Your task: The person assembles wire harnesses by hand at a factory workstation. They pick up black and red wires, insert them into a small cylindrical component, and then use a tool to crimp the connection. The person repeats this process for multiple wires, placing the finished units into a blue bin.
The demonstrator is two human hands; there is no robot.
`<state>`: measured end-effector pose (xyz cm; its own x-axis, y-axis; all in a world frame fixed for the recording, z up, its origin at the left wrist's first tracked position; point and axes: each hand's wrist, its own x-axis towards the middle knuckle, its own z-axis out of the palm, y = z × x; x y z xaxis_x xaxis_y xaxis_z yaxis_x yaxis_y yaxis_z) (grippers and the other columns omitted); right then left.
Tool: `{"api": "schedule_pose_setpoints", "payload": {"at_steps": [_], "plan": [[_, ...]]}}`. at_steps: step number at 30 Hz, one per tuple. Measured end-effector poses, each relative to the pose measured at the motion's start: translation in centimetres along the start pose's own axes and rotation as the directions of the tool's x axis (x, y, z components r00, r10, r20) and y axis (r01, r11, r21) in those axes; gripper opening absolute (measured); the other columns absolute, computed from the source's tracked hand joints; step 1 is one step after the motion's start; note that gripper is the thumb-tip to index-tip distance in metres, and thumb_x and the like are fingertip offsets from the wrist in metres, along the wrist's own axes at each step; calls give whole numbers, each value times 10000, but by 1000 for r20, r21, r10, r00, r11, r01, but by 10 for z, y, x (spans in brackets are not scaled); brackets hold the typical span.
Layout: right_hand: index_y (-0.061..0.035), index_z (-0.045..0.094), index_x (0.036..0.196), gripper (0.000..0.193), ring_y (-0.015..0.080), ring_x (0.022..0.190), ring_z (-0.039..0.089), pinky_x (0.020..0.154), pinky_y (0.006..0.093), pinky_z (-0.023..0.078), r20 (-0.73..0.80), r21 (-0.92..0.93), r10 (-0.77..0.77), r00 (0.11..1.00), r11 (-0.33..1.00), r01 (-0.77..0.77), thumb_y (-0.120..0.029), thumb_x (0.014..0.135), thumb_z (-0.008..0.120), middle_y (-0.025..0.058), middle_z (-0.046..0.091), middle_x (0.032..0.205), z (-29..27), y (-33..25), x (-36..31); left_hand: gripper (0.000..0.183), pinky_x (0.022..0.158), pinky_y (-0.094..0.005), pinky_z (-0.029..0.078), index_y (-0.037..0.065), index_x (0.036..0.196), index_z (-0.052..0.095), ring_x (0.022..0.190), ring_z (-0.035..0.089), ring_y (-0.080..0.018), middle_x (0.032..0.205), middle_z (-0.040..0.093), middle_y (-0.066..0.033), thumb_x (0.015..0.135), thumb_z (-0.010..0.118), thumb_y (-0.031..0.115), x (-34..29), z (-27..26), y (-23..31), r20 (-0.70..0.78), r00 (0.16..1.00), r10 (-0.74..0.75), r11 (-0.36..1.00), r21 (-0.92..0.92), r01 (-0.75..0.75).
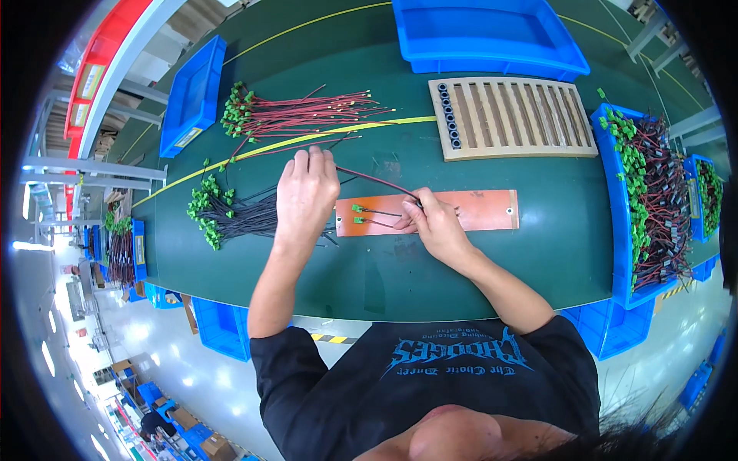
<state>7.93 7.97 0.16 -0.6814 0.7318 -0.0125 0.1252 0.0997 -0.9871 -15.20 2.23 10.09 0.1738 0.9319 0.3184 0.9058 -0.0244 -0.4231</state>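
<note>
A dark red wire runs between my two hands above the table. My left hand is closed at its left end, fingertips pointing away from me. At its right end my right hand pinches it between thumb and fingers. Below lies an orange-brown board; on it two short dark wires with green connectors reach toward my right fingers, which partly hide their ends. Left of my left hand is a bundle of black wires with green connectors. Beyond it lies a bundle of red wires, also green-tipped.
A slotted wooden tray with a column of dark round parts stands at the back right. Blue bins are at the back, back left and right, the right one full of wired connectors. Yellow tape crosses the green table.
</note>
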Motion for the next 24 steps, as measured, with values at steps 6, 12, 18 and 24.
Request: {"api": "schedule_pose_setpoints", "payload": {"at_steps": [6,12,18,24], "plan": [[54,532,1190,191,273,873,803,732,375,673,-14,97,-6,1000,995,8,-125,1134,496,198,762,916,3,11,-3,360,833,-287,589,50,1230,771,946,699,-159,1122,677,-96,948,640,-130,-15,14,93,26,855,-518,166,-978,130],[32,544,1203,189,326,917,799,757,418,661,-40,-7,-134,990,991,133,-128,1105,566,211,762,1021,-3,0,-6,198,868,-276,592,-27,1182,762,974,718,-163,1120,703,-98,999,685,-39,-14,54,142,358,671,-649,-368,-920,134],[-14,655,1047,168,346,909,667,786,466,535,162,-740,-462,872,529,417,-162,997,717,178,692,980,-30,-52,-17,131,885,-293,608,-33,1116,747,991,741,-184,1064,731,-102,995,698,-38,-17,61,147,362,655,-663,-439,-897,52],[-1,644,1145,207,223,919,647,826,376,503,-92,-395,-136,986,914,90,-176,1041,684,105,685,986,-62,-23,-3,156,931,-313,621,-31,1128,702,1002,742,-193,1077,722,-103,984,681,-87,-19,69,150,408,725,-555,-569,-822,27]]}}
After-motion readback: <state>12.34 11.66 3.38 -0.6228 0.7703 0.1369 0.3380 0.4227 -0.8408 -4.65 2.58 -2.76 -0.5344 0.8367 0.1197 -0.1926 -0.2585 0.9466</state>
